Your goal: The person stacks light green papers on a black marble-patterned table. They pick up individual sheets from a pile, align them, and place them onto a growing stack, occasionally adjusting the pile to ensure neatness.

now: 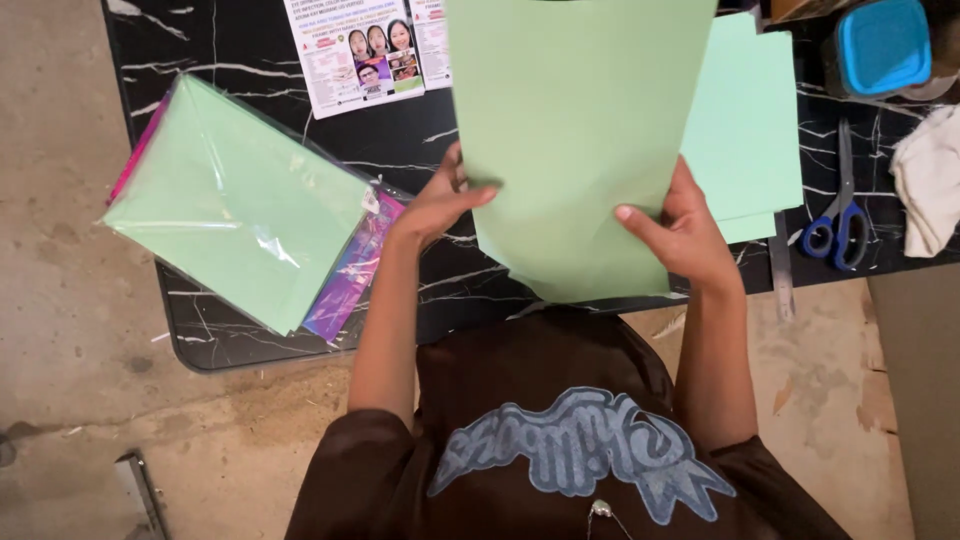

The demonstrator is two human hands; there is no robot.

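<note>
Both hands grip one green paper sheet (575, 130) by its lower edges — left hand (437, 205) and right hand (680, 230) with thumbs on top. Blue-handled scissors (838, 225) lie just right of the right hand; a wrapped paper pack (235, 200) sits left.

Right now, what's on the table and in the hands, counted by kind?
Loose green paper sheets: 2, one held by left hand and right hand, one lying
Plastic paper pack: 1
Scissors: 1
Blue-lidded box: 1
Flyer: 1
White cloth: 1
Total: 7
</note>
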